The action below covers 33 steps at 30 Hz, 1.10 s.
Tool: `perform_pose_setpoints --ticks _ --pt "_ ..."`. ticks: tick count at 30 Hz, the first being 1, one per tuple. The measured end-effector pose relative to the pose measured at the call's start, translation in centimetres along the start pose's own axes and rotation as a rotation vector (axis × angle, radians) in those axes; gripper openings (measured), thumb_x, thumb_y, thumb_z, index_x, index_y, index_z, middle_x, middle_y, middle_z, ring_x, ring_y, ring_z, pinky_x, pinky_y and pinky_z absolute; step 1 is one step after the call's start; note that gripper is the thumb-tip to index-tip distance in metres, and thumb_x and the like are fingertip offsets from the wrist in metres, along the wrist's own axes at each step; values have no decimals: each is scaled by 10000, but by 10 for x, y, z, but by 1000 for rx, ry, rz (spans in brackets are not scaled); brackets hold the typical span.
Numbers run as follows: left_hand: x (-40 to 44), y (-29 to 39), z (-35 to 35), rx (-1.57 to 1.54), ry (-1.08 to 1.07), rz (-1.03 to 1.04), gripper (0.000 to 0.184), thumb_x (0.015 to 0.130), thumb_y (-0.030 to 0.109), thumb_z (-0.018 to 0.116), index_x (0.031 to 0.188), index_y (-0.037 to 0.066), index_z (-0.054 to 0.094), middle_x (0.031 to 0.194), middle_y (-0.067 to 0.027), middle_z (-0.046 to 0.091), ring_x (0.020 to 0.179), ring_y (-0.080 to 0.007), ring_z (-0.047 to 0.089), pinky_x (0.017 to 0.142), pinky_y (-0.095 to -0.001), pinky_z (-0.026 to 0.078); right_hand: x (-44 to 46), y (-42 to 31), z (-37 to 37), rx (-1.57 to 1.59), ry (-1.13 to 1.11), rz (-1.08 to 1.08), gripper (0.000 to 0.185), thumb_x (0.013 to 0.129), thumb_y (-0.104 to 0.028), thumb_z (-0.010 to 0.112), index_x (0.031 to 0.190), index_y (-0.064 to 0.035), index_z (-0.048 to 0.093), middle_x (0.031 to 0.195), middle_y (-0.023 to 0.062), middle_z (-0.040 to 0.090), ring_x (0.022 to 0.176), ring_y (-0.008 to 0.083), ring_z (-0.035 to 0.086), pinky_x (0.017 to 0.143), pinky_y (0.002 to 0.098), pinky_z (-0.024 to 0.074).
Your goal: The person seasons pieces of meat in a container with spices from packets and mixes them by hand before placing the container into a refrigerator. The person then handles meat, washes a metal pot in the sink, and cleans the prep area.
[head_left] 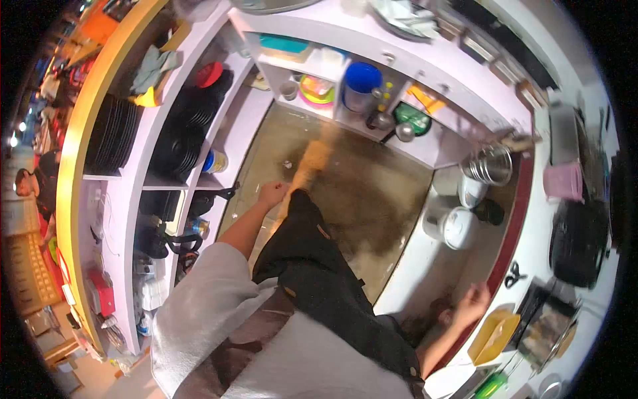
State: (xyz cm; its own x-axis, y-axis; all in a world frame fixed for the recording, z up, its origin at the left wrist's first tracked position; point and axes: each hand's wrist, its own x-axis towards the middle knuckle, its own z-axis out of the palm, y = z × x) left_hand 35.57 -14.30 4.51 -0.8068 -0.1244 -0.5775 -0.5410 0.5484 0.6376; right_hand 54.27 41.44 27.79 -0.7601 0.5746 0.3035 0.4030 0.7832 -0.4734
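Observation:
My left hand (272, 193) hangs over the brown floor (372, 199), beside the black apron (299, 246) I wear. Its fingers are curled and blurred, and whether anything is in them is hidden. On the right, my right hand (473, 303) is near the dark red counter edge (508, 249), with its fingers partly bent. No object shows in it. A yellow tray (493, 338) lies closest to that hand, and black scissors (514, 274) rest on the white counter just beyond it.
Shelves with stacked black plates (113, 136) line the left. Ahead, a low shelf holds a blue bucket (362, 78) and a green bowl (413, 118). Metal buckets (495, 165) and a white-lidded container (460, 228) stand at right. A person (43, 183) is at far left.

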Motion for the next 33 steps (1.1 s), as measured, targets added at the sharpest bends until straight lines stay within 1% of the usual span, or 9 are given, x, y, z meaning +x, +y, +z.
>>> perform_pose_setpoints --ticks 3,11,13,16,22,25,29,31,33 --pt "45 -19 -25 -269 -19 -191 285 821 334 540 823 65 630 703 -41 612 575 -133 585 516 -285 461 -19 -65 86 3 -221 -7 221 787 -80 611 990 7 601 847 108 621 690 163 567 621 305 462" --pt "215 -70 -105 -236 -120 -212 264 816 317 539 853 70 627 720 -55 627 613 -171 598 569 -310 483 -26 -177 311 -29 -585 307 231 727 -104 608 938 -12 619 865 164 640 732 263 624 684 344 491" --pt "270 -69 -139 201 15 -181 201 784 250 541 837 80 634 740 -93 633 662 -246 606 616 -342 491 -29 -208 367 -129 -613 21 245 706 -112 607 930 -13 618 886 170 632 811 298 615 740 373 480" --pt "376 -93 -156 115 211 -69 166 741 205 546 809 86 640 758 -120 624 738 -292 598 677 -381 481 -14 -229 435 -207 -632 54 238 682 -104 595 900 -12 620 887 187 628 847 338 605 757 386 479" --pt "662 -137 -158 600 473 249 272 700 158 594 965 99 617 1061 -184 558 972 -322 540 846 -392 440 -11 -143 589 -273 -615 -10 219 682 -121 598 863 -3 633 845 197 637 796 341 620 734 394 489" --pt "767 -133 -163 366 463 191 331 728 149 587 1053 85 585 1145 -205 511 1048 -322 502 906 -394 410 -31 -70 645 -298 -578 -38 227 685 -127 588 874 -7 629 819 190 634 777 332 617 723 395 488" --pt "844 -136 -165 357 487 183 333 748 173 572 1065 71 575 1128 -202 522 1022 -322 514 886 -393 419 -41 -53 691 -511 -411 105 242 674 -112 568 891 -19 619 824 192 625 723 317 608 673 381 482" --pt "866 -141 -156 359 496 170 335 758 185 564 1071 64 569 1120 -201 528 1010 -322 520 877 -393 424 -51 -42 700 -116 -267 109 230 671 -101 562 868 12 599 791 180 613 677 273 595 622 355 471" --pt "881 -147 -152 350 506 148 339 769 197 557 1077 57 564 1112 -200 533 997 -322 526 867 -392 429 -61 -63 701 -217 -255 206 204 692 -85 535 831 59 569 746 140 589 644 214 560 581 334 454"
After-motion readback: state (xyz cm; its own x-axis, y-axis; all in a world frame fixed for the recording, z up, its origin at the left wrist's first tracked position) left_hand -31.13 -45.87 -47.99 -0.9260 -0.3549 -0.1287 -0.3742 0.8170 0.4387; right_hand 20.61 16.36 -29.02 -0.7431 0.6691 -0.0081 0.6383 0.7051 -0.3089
